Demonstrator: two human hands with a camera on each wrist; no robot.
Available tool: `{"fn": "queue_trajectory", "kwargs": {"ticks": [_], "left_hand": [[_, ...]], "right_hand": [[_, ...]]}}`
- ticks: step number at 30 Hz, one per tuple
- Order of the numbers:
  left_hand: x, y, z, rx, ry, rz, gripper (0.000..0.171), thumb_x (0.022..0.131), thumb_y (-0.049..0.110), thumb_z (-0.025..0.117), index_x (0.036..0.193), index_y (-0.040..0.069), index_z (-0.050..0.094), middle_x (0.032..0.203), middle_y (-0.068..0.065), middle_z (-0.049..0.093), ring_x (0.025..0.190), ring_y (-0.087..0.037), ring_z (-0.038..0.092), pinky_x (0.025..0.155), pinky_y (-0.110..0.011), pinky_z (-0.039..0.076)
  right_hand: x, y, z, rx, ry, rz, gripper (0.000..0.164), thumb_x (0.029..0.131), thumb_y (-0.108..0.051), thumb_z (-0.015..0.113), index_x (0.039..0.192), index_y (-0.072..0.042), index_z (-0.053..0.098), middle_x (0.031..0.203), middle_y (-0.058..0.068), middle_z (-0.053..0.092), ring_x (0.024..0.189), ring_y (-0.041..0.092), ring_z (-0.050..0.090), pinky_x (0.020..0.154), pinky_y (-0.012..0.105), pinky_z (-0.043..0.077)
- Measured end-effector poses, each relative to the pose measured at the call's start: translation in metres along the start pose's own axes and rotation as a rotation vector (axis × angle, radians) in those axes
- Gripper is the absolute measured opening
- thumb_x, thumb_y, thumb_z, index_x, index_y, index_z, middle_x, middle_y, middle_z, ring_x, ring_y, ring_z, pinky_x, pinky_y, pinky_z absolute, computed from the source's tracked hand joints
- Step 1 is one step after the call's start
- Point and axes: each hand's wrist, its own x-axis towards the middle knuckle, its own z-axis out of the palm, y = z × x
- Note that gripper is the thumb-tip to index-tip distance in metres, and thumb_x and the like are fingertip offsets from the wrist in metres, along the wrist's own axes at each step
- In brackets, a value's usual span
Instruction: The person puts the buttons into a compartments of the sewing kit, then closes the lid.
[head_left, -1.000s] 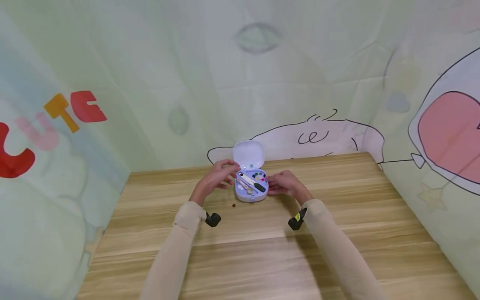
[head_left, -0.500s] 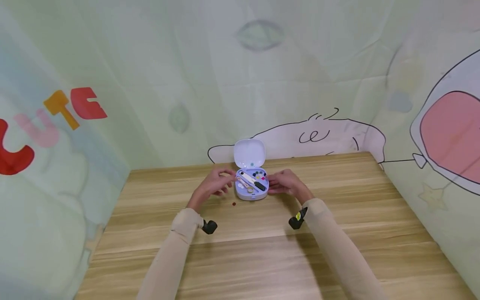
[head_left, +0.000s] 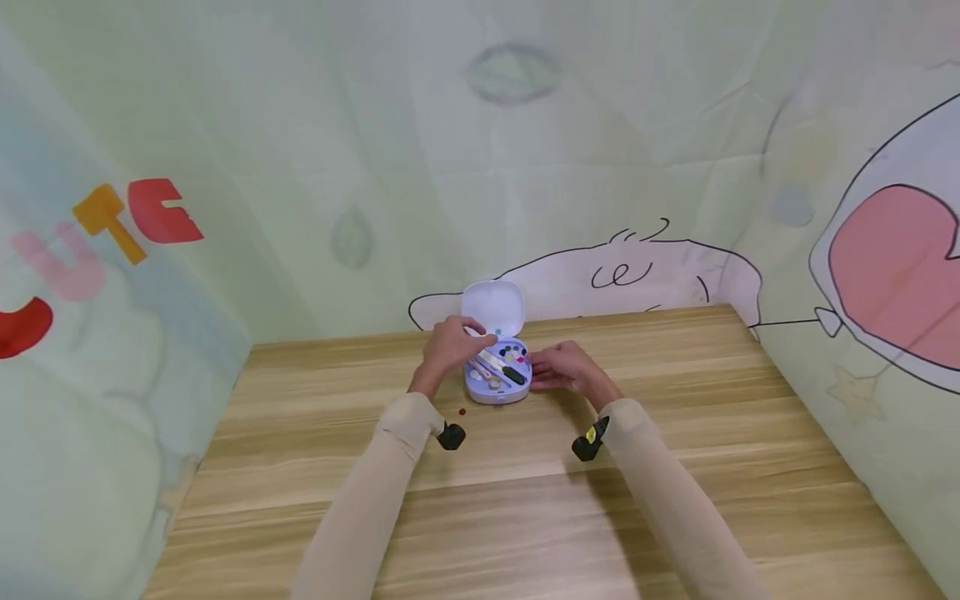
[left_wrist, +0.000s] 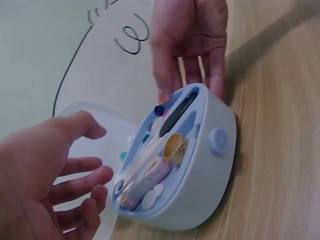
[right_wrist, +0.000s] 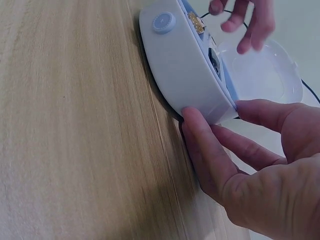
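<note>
A small white and light-blue box (head_left: 498, 399) stands on the table with its lid (head_left: 493, 307) raised at the back. In its tray lie a white tool with a black end (left_wrist: 177, 116), a gold thimble (left_wrist: 175, 148), a pink-and-white piece (left_wrist: 156, 171) and several small coloured bits. My right hand (head_left: 566, 365) holds the box's right side, thumb at the rim and fingers against the outer wall. Over the back left of the tray is my left hand (head_left: 450, 343), its fingers loosely bent and apart, with nothing seen between them.
A tiny dark-red round piece (head_left: 462, 412) lies on the wooden table (head_left: 517, 517), in front and left of the box. Printed cloth (head_left: 360, 167) hangs behind the table and at both sides. Black wrist cameras sit on both sleeves.
My left hand drew back a little to the left, then moved right, over the back left of the box. My right hand stays at the box's right side.
</note>
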Motion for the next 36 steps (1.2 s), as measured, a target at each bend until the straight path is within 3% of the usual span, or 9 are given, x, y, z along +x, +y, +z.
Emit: {"fn": "queue_trajectory", "kwargs": {"ticks": [6, 13, 17, 25, 36], "left_hand": [[0.009, 0.018, 0.014, 0.177, 0.113, -0.025, 0.037, 0.091, 0.045, 0.077, 0.108, 0.011, 0.075, 0.100, -0.008, 0.071, 0.090, -0.028, 0.064, 0.079, -0.043, 0.055], [0.024, 0.031, 0.030, 0.292, 0.145, -0.057, 0.032, 0.091, 0.041, 0.077, 0.090, 0.010, 0.069, 0.089, -0.009, 0.066, 0.088, -0.031, 0.064, 0.081, -0.049, 0.057], [0.029, 0.032, 0.037, 0.339, 0.169, -0.063, 0.034, 0.089, 0.042, 0.079, 0.088, 0.009, 0.067, 0.089, -0.010, 0.066, 0.090, -0.033, 0.066, 0.080, -0.050, 0.057], [0.034, 0.032, 0.044, 0.380, 0.202, -0.078, 0.037, 0.091, 0.037, 0.077, 0.103, 0.004, 0.068, 0.095, -0.014, 0.067, 0.090, -0.035, 0.066, 0.080, -0.049, 0.058], [0.037, 0.038, 0.047, 0.375, 0.187, -0.117, 0.036, 0.092, 0.034, 0.079, 0.106, 0.003, 0.068, 0.094, -0.014, 0.067, 0.089, -0.033, 0.066, 0.082, -0.047, 0.058]], "right_hand": [[0.002, 0.001, 0.001, -0.003, 0.002, -0.007, 0.031, 0.100, -0.006, 0.067, 0.123, 0.015, 0.063, 0.096, 0.021, 0.073, 0.077, 0.026, 0.074, 0.077, 0.038, 0.067], [0.001, 0.003, 0.002, -0.020, 0.012, -0.011, 0.031, 0.101, -0.007, 0.067, 0.124, 0.014, 0.063, 0.098, 0.022, 0.073, 0.078, 0.027, 0.075, 0.077, 0.039, 0.067], [0.001, 0.004, 0.003, -0.019, 0.011, -0.010, 0.032, 0.101, -0.007, 0.067, 0.124, 0.014, 0.063, 0.098, 0.021, 0.073, 0.076, 0.025, 0.074, 0.076, 0.038, 0.067], [0.002, 0.003, 0.004, -0.013, 0.033, 0.001, 0.030, 0.100, -0.008, 0.068, 0.121, 0.013, 0.065, 0.095, 0.019, 0.072, 0.074, 0.025, 0.074, 0.075, 0.038, 0.067], [0.001, 0.004, 0.004, 0.004, 0.033, -0.015, 0.025, 0.100, -0.006, 0.068, 0.115, 0.014, 0.067, 0.090, 0.018, 0.071, 0.072, 0.024, 0.073, 0.072, 0.038, 0.067]]}}
